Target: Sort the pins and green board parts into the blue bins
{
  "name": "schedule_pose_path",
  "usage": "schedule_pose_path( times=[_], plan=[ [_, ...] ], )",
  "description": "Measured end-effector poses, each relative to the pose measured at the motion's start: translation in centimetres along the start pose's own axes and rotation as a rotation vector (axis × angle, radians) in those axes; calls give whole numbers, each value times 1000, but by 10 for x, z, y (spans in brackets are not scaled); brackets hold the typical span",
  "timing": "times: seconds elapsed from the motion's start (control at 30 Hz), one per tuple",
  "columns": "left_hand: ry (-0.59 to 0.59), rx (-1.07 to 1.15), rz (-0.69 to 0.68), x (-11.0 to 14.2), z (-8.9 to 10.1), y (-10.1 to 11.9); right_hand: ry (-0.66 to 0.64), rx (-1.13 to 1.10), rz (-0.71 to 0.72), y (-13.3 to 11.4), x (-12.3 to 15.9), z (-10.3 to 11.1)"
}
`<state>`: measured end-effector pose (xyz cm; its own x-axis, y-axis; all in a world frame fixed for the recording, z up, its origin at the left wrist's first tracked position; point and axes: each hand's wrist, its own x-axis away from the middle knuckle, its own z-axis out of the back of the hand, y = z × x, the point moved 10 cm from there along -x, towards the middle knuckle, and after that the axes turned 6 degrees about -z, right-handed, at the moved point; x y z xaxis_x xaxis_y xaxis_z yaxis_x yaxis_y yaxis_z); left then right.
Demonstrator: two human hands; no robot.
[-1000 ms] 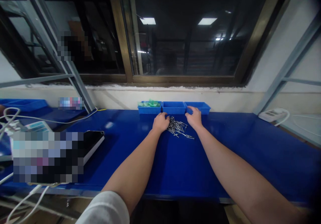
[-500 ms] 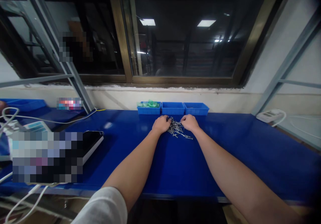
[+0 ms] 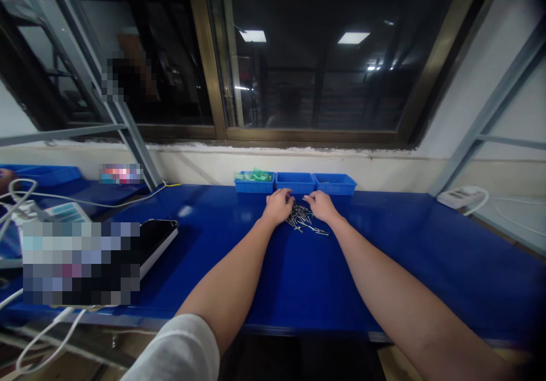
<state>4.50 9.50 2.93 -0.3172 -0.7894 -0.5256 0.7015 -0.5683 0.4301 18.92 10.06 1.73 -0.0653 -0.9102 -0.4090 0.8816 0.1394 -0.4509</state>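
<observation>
A loose pile of thin, shiny metal screws [image 3: 301,216] lies on the blue tabletop, with a few strays at its near right side. My left hand [image 3: 279,206] is at the pile's left edge, fingers curled and thumb close to them; what they hold, if anything, is too small to make out. At the pile's upper right, my right hand [image 3: 321,205] pinches thumb and forefinger together. A small bright tip, apparently a screw [image 3: 304,199], pokes out from that pinch. Just behind the hands stand three joined blue bins, the left bin [image 3: 255,186] holding green plastic bags.
The middle bin [image 3: 295,183] and right bin [image 3: 335,185] stand against the wall below the window. A dark-topped device [image 3: 160,239] with white cables sits at left. A white power strip [image 3: 463,197] lies at far right. Another person's hand [image 3: 5,179] shows at the left edge.
My left hand has shifted slightly right and up, its fingers lifting over the pile's edge. The right hand has moved a little left, and a bright tip now shows at its fingertips.
</observation>
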Motion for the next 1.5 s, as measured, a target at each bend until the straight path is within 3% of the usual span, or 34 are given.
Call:
schedule_pose_path(
  times=[0.1,0.23,0.53,0.73,1.07,1.17,1.33,1.5],
  plan=[
    [0,54,-135,1,1,22,-40,-82,133,-24,4,0],
    [-19,109,-209,2,1,34,-87,-108,141,-36,10,-1],
    [76,183,-67,1,12,18,-119,-422,112,-27,8,-2],
    [53,189,-39,-1,14,20,-90,-477,63,-17,2,-3],
    [64,188,-25,-1,12,15,-177,-1095,-141,-8,4,-5],
    [45,222,29,-2,11,9,-114,-1105,-152,1,1,1],
    [56,147,121,-4,11,-13,91,-895,-151,25,-6,21],
    [16,48,163,-4,5,-28,153,-905,-159,40,-13,26]
  ],
)
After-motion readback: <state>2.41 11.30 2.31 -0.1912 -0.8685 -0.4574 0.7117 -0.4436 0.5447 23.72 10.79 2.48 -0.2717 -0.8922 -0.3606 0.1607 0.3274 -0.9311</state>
